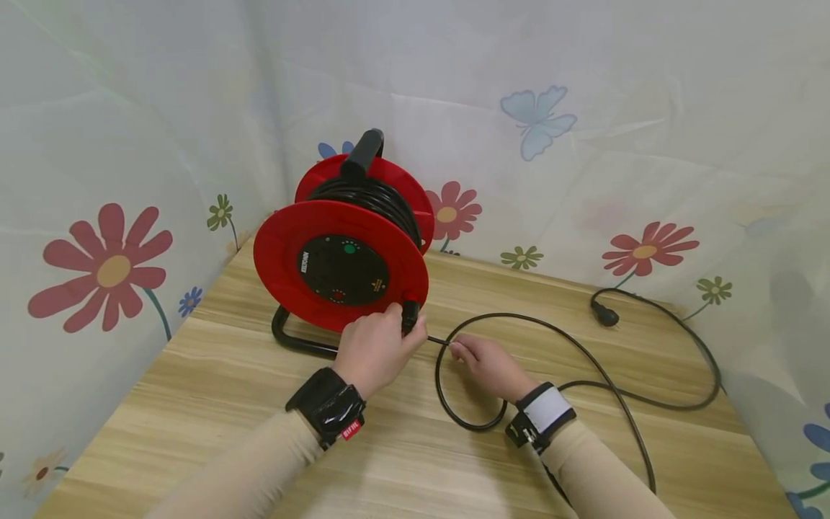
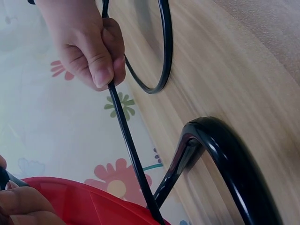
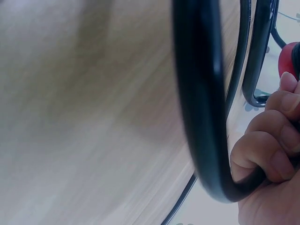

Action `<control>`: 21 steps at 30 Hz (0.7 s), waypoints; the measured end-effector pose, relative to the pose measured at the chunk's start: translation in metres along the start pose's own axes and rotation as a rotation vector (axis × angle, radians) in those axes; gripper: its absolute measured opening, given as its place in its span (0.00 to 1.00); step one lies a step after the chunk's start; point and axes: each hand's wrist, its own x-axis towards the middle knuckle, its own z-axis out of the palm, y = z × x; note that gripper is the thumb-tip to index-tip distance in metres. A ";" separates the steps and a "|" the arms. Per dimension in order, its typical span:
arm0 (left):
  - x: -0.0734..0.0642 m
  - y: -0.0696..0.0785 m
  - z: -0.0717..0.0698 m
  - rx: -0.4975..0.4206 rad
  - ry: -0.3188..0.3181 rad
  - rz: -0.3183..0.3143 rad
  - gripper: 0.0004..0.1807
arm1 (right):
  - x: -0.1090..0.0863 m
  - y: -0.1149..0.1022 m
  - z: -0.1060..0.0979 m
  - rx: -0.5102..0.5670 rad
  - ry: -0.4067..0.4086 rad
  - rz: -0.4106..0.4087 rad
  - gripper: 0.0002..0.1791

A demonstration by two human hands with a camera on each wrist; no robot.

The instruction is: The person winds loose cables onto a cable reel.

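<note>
A red cable reel point(image 1: 275, 249) stands on the table, wound with black cable point(image 1: 369, 193). At the lower right of its front disc, my left hand point(image 1: 376, 349) grips a black crank knob point(image 1: 410, 316). To the right, my right hand point(image 1: 489, 364) holds the cable, its fingers curled round it in the right wrist view. Between that hand and the reel the cable point(image 2: 129, 136) runs straight in the left wrist view. Past the right hand, a loose length point(image 1: 586, 353) loops over the tabletop and ends in a black plug point(image 1: 606, 315).
The reel rests on a black tubular frame point(image 1: 301, 346) and has a black carrying handle point(image 1: 363, 155) on top. Behind the wood-grain table point(image 1: 214, 404) hangs a pale curtain point(image 1: 447, 79) with flowers and a butterfly, reaching round both sides.
</note>
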 end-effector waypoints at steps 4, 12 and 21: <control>-0.001 -0.001 0.001 0.001 0.007 0.001 0.23 | 0.001 -0.003 -0.001 0.003 0.001 -0.011 0.13; -0.001 -0.003 0.002 -0.007 0.008 0.006 0.23 | 0.001 -0.005 0.000 0.001 0.009 -0.023 0.13; -0.003 -0.006 0.006 -0.020 0.009 0.006 0.23 | 0.005 -0.005 0.004 0.003 0.005 -0.012 0.13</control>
